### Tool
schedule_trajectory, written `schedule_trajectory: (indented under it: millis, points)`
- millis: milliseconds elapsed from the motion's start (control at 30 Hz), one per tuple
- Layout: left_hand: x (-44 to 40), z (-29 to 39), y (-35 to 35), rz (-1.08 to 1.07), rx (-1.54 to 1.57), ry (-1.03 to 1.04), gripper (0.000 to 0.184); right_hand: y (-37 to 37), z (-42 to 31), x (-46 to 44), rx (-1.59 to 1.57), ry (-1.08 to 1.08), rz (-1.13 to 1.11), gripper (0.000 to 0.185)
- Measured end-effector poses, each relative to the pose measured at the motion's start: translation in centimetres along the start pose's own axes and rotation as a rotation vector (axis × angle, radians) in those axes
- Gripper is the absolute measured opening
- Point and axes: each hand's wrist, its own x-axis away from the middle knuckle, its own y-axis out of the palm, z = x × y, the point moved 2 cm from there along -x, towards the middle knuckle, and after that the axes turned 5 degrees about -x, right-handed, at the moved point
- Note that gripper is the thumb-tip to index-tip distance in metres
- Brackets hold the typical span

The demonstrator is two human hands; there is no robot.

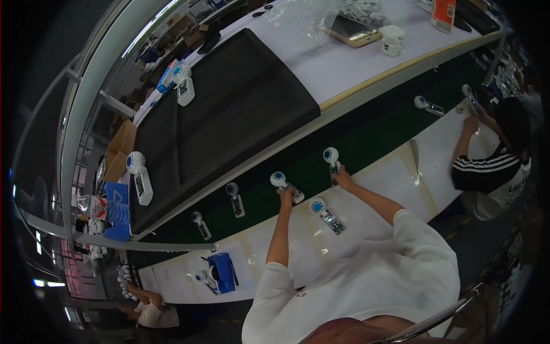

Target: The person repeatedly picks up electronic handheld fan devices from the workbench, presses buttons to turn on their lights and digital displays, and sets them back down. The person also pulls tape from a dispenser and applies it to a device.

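My left hand [285,195] is closed around the handle of a white handheld device with a round, blue-centred head [278,179], over the edge of the green belt. To its right, my right hand [342,177] grips a second such device [330,155] by its handle, above the belt. My fingers partly cover both handles. A third device [327,216] lies on the white worktop between my arms, its handle uncovered and showing electronic parts. Two more, a near device [235,200] and a farther device [200,225], rest on the belt to the left.
Beyond the green belt [378,137] stands a raised bench with a black mat [229,86], holding more devices and a cardboard box [121,150]. A blue tray [223,273] sits on the worktop at left. Co-workers sit at right [492,166] and far left [154,312].
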Motion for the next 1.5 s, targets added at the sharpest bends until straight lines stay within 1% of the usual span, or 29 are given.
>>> schedule_trajectory:
  millis: [67,200,267,300,367,400,467,533,567,600,633,700,767,833,867,933,1000,1033,1100,1133,1200,1233,1300,1333,1400,1433,1500]
  points:
    - [-0.6,-0.2,0.7,0.002,0.033,0.042,0.053,0.4,-0.5,-0.2,0.049,-0.022,0.017,0.057]
    - [-1.6,0.2,1.8,-0.022,0.071,0.053,0.052,1.4,-1.3,-1.6,0.111,-0.039,-0.002,0.060]
    - [-1.2,1.7,2.2,-0.034,0.014,0.142,0.059,1.5,-2.3,-2.1,0.133,-0.119,0.028,0.060]
    - [-1.4,1.6,2.1,-0.030,0.021,0.138,0.059,1.3,-2.9,-2.3,0.141,-0.118,0.023,0.060]
    - [-1.4,1.9,1.6,0.204,-0.339,0.405,0.065,0.5,-4.2,-2.3,0.504,-0.198,0.093,0.054]
    - [-1.0,1.7,1.5,0.208,-0.331,0.405,0.065,0.6,-4.1,-1.9,0.511,-0.203,0.091,0.054]
    - [0.1,1.5,1.1,0.288,-0.332,0.335,0.070,0.9,-4.4,-0.8,0.604,-0.574,0.345,0.049]
    - [2.0,-0.9,0.4,0.378,-0.299,0.329,0.066,0.3,-7.4,3.0,0.487,-0.757,0.315,0.046]
    - [3.3,-3.0,0.1,0.433,-0.304,0.385,0.063,-0.2,-9.2,5.6,0.354,-0.827,0.180,0.044]
    - [5.8,-4.3,0.0,0.471,-0.317,0.361,0.061,-1.0,-11.5,8.1,0.222,-0.891,0.040,0.041]
    - [8.2,-5.8,-0.1,0.476,-0.415,0.494,0.059,-2.5,-14.7,10.2,0.233,-0.907,0.051,0.041]
    - [14.0,-6.8,0.4,0.435,-0.682,0.696,0.058,-5.0,-20.6,16.1,0.349,-1.451,0.056,0.033]
    - [18.8,-7.0,1.2,0.343,-0.833,0.735,0.058,-9.3,-25.4,18.6,0.415,-1.708,0.344,0.032]
    - [20.1,-8.0,1.4,0.323,-0.840,0.744,0.058,-13.0,-31.8,19.8,0.376,-1.604,0.686,0.029]
    - [20.4,-8.2,1.5,0.308,-0.860,0.738,0.058,-14.5,-34.6,19.8,0.465,-1.422,0.774,0.028]
    - [20.7,-7.8,1.6,0.314,-0.853,0.740,0.058,-16.4,-39.1,17.6,0.777,-1.298,0.941,0.032]
    - [20.7,-7.8,1.7,0.323,-0.848,0.742,0.058,-17.9,-41.7,13.9,1.003,-1.073,0.955,0.049]
    - [20.6,-8.0,1.7,0.323,-0.849,0.732,0.058,-18.4,-43.0,12.5,1.001,-1.078,0.962,0.049]
    - [20.6,-7.8,1.7,0.324,-0.850,0.729,0.058,-19.4,-45.1,9.5,1.279,-0.620,0.785,0.064]
    - [20.9,-7.6,1.7,0.334,-0.839,0.728,0.057,-20.3,-46.8,8.7,1.279,-0.622,0.791,0.064]
    - [20.9,-7.5,1.7,0.344,-0.822,0.731,0.056,-21.4,-48.3,7.0,1.172,-0.216,0.188,0.078]
    - [20.9,-7.6,1.6,0.344,-0.829,0.719,0.057,-21.6,-48.4,6.9,1.175,-0.218,0.193,0.078]
    - [20.8,-7.5,1.7,0.344,-0.829,0.712,0.057,-21.9,-48.3,6.3,1.152,-0.368,0.286,0.082]
    - [20.9,-7.5,1.7,0.343,-0.832,0.707,0.057,-21.9,-48.1,6.5,1.155,-0.371,0.290,0.082]
    - [20.7,-7.6,1.6,0.346,-0.828,0.699,0.058,-21.7,-47.3,7.0,1.016,-0.461,0.356,0.084]
    - [20.5,-7.9,1.6,0.344,-0.836,0.694,0.058,-21.5,-46.7,7.1,1.023,-0.465,0.356,0.084]
    - [20.5,-8.2,1.6,0.342,-0.842,0.685,0.058,-21.1,-45.8,7.6,0.967,-0.699,0.494,0.082]
